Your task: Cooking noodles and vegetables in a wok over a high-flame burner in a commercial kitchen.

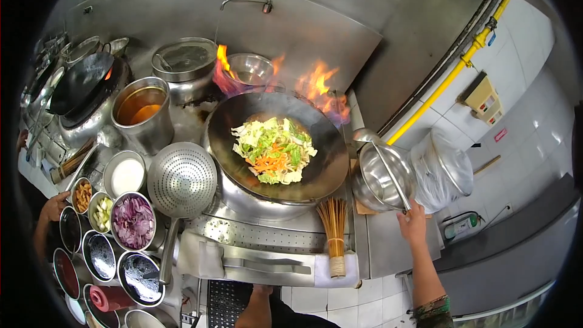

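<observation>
My right hand (413,224) grips the handle end of a steel ladle (391,173). The ladle slants over a steel mixing bowl (378,177), its head at the bowl's far rim. My left forearm (256,307) comes up from below, and the left hand (263,289) is mostly hidden under the stove's front edge. Before me a large black wok (273,193) sits on the burner. Chopped cabbage (255,134) and carrot strips (273,158) lie heaped in it. Flames (319,84) rise behind its far rim.
A perforated strainer (183,180) rests left of the wok, by bowls of sliced red onion (133,221) and dark liquid. A bamboo wok brush (335,237) lies at the front edge. At far left, another person's hand (54,205) holds a ladle. A pot of brown liquid (166,123) stands behind.
</observation>
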Tool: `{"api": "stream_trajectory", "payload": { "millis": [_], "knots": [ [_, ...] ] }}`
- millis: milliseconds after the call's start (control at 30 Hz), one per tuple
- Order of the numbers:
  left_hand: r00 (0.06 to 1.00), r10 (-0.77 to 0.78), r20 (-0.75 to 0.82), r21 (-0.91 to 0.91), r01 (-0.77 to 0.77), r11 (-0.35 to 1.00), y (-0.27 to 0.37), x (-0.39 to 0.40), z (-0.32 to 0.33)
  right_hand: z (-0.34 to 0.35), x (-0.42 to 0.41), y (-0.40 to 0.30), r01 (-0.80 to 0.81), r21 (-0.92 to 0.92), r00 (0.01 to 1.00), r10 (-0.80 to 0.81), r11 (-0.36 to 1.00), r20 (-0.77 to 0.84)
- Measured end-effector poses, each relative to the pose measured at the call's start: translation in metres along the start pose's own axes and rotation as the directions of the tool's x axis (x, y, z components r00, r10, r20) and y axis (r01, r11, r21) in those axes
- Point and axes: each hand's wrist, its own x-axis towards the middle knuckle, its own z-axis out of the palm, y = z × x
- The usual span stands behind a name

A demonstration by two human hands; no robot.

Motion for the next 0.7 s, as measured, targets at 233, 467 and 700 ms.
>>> {"api": "stream_trajectory", "payload": {
  "millis": [233,467,700],
  "knots": [
    [0.977,-0.019,-0.212,0.002,0.02,1.0,0.006,-0.002,0.013,-0.014,-0.004,-0.156,0.364,0.366,0.901,-0.423,0.856,0.094],
    [0.946,-0.004,-0.326,0.048,0.021,0.999,0.001,-0.001,0.038,0.028,-0.018,-0.263,0.657,0.33,0.723,-0.69,0.678,-0.023],
    [0.938,0.023,-0.345,0.108,0.015,0.994,0.013,-0.012,0.048,0.062,-0.02,-0.283,0.649,0.351,0.701,-0.71,0.675,0.068]
  ]
}}
